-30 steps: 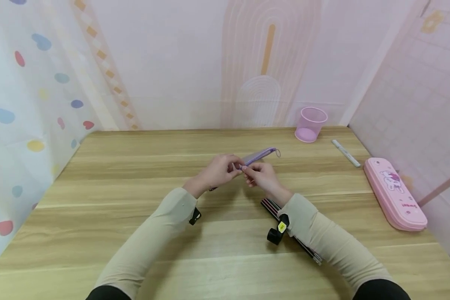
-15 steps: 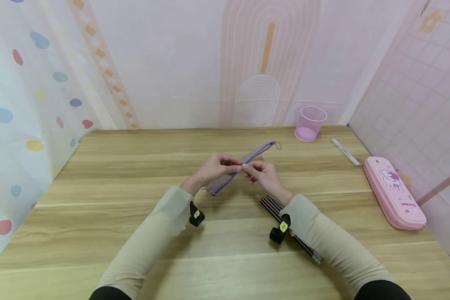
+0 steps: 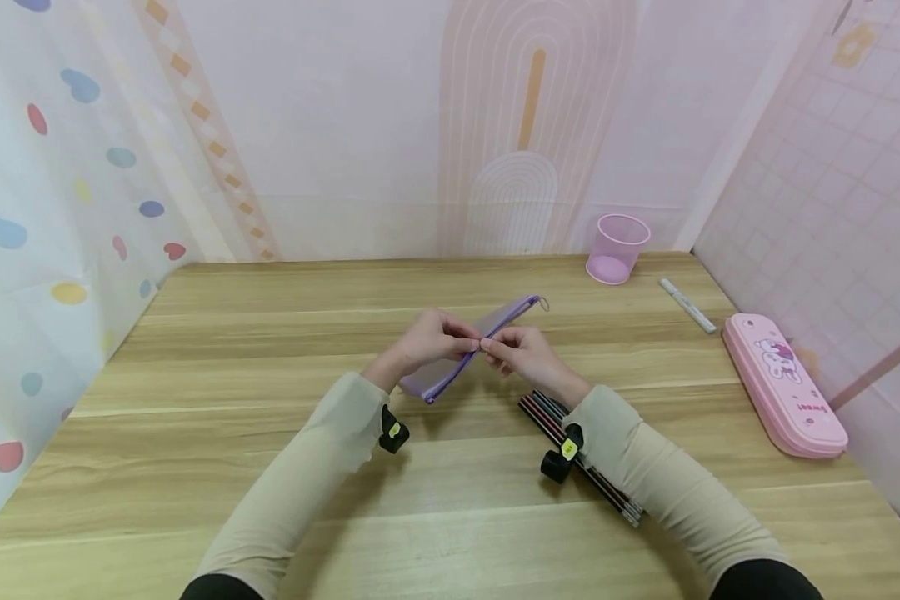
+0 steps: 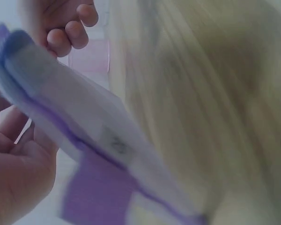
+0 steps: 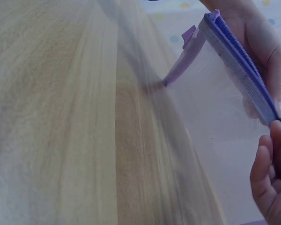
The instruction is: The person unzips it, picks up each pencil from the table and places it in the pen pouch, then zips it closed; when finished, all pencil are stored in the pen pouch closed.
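A translucent mesh zip pouch with a purple zipper edge is held above the table, slanting up to the right, with a small ring at its upper end. My left hand grips the pouch near its middle. Thumb and fingers of my right hand pinch the zipper edge close to the left fingertips. In the right wrist view the zipper is parted between the pouch's end and the pinching fingers. The left wrist view is blurred and shows a purple tab on the pouch. The zipper pull is hidden by the fingers.
Several dark pencils lie bundled under my right wrist. A pink pencil case lies at the right edge, a light-coloured marker beyond it. A pink translucent cup stands at the back right of the wooden table.
The pouch rose slightly, then sank back, and its lower left end has swung out into view below my left hand. Both hands stay together at the zipper.
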The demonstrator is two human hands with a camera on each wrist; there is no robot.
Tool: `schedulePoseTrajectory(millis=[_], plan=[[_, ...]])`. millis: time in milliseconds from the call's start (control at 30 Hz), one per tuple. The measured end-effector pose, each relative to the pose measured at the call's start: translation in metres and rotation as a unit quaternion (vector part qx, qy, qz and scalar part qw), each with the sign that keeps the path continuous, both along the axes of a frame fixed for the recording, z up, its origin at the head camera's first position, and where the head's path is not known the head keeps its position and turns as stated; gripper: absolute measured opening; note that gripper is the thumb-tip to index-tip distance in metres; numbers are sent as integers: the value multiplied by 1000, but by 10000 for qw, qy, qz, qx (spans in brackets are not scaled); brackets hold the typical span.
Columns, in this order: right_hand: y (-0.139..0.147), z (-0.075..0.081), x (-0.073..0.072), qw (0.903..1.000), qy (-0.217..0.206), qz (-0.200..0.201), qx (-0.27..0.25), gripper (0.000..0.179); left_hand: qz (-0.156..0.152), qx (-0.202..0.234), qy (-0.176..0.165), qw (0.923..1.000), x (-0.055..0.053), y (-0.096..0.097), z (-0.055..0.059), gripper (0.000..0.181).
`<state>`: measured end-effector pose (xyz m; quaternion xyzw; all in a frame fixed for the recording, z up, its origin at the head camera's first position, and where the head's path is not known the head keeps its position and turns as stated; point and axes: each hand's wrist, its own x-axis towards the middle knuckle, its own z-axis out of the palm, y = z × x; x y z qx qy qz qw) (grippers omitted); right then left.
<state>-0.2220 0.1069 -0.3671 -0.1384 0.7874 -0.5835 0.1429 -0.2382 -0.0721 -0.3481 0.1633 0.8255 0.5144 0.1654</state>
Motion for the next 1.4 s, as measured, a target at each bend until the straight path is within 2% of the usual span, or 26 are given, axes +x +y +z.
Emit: schedulePoseTrajectory(millis=[67, 133, 200, 300, 400, 533, 700, 767, 833, 900, 967, 1033, 1100, 1167, 1267, 1333, 1400], plan=[[2, -1, -2, 9998, -197, -74, 53, 34, -256, -553, 872, 9943, 1, 4, 3, 15], [5, -2, -4, 9990, -400, -158, 123, 33, -470, -1158, 1756, 9765, 2, 7, 6, 15], [7, -2, -5, 9977, -593, -224, 229, 32, -580, -1632, 2373, 9559, 3, 10, 8, 18], [10, -2, -5, 9953, -839, -298, 392, 30, -703, -2033, 2825, 9348, 3, 13, 11, 27], [13, -3, -5, 9936, -912, -301, 604, 28, -718, -2102, 2989, 9281, 1, 12, 14, 29], [16, -4, -5, 9923, -874, -308, 824, 24, -744, -2050, 3077, 9262, -4, 10, 18, 29], [22, -1, -4, 9938, -662, -292, 842, 24, -877, -2024, 3129, 9238, -9, 8, 21, 29], [27, 2, -1, 9937, -372, -228, 1037, 24, -924, -1998, 3079, 9256, -10, 9, 21, 29], [36, 7, 4, 9893, 160, -99, 1444, 22, -935, -2006, 2985, 9284, -10, 10, 20, 29], [48, 11, 10, 9761, 840, 140, 1999, 17, -934, -2036, 2920, 9298, -10, 11, 19, 29], [61, 14, 17, 9545, 1431, 431, 2581, 12, -908, -2070, 2893, 9302, -10, 10, 17, 29], [75, 15, 26, 9333, 1775, 774, 3023, 8, -927, -2070, 2901, 9297, -9, 10, 15, 29], [87, 15, 38, 9158, 1709, 1019, 3489, 4, -964, -2044, 2942, 9286, -9, 10, 15, 29], [96, 14, 51, 9011, 1416, 1132, 3939, 3, -983, -2004, 2944, 9293, -10, 9, 14, 28], [102, 12, 70, 8825, 1033, 1043, 4468, 6, -980, -1949, 2982, 9292, -11, 8, 14, 28], [102, 10, 78, 8795, 930, 872, 4586, 6, -948, -1906, 2985, 9304, -12, 7, 14, 29], [102, 8, 82, 8835, 924, 715, 4537, 5, -921, -1874, 3024, 9300, -13, 5, 14, 29]])
